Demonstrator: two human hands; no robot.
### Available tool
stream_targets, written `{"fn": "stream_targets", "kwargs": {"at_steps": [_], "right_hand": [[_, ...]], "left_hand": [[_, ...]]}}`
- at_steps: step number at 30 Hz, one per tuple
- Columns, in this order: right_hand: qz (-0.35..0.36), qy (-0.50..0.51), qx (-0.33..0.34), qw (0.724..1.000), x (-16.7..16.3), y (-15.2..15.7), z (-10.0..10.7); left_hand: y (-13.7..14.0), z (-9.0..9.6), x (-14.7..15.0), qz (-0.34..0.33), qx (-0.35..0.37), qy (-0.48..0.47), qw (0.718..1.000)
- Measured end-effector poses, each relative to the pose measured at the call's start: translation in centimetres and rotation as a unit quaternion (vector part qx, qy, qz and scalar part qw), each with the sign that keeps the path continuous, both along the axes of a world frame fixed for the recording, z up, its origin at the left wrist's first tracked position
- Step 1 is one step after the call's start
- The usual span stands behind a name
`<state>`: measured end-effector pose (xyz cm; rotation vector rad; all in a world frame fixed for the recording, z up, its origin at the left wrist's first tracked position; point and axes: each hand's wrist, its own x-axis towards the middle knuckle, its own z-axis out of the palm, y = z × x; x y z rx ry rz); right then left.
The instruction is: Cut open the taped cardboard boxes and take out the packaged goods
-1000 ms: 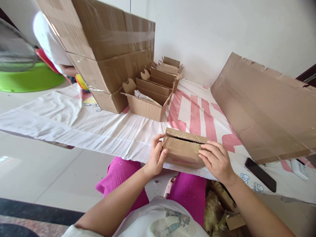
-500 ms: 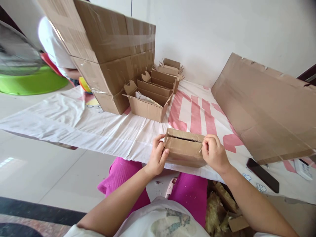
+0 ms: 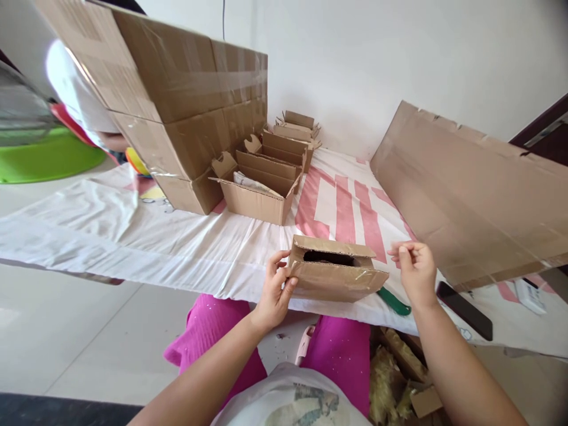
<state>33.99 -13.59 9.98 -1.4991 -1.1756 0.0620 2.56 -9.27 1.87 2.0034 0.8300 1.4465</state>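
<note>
A small cardboard box (image 3: 337, 281) rests at the table's front edge. Its top flaps stand slightly apart, with a dark gap between them. My left hand (image 3: 275, 293) grips the box's left end, thumb on the near side and fingers behind. To the right of the box and apart from it, my right hand (image 3: 415, 269) is raised with fingers curled in toward the thumb. Its fingertips are blurred, and whatever they may pinch cannot be made out. A green curved object (image 3: 394, 302), perhaps a tool handle, lies between the box and my right wrist, partly hidden by the box.
Taped boxes (image 3: 186, 89) form a tall stack at left. Open boxes (image 3: 252, 201) line up beside it, the nearest with paper inside. A big cardboard sheet (image 3: 470, 189) leans at right, near a phone (image 3: 465, 310). Behind the stack sits another person (image 3: 75, 89). Scraps (image 3: 390, 378) lie below.
My right hand has left the box's right end and moved right. The gap between the top flaps has widened. The green object has come into sight. My left hand keeps its hold.
</note>
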Motion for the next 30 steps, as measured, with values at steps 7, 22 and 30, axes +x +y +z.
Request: {"fn": "stream_targets", "kwargs": {"at_steps": [7,22,30], "right_hand": [[-0.034,-0.421,-0.070,0.904,3.1,-7.8,-4.9],[0.059,-0.430,-0.148,0.889,1.3,-12.4,-10.9],[0.048,-0.300,-0.115,0.946,-1.0,-11.4,-9.0]], "left_hand": [[0.2,0.2,0.0,-0.001,0.011,-0.005,1.000],[-0.3,0.4,0.1,-0.012,0.000,-0.028,1.000],[-1.4,0.0,-0.4,-0.030,0.015,-0.062,0.998]]}}
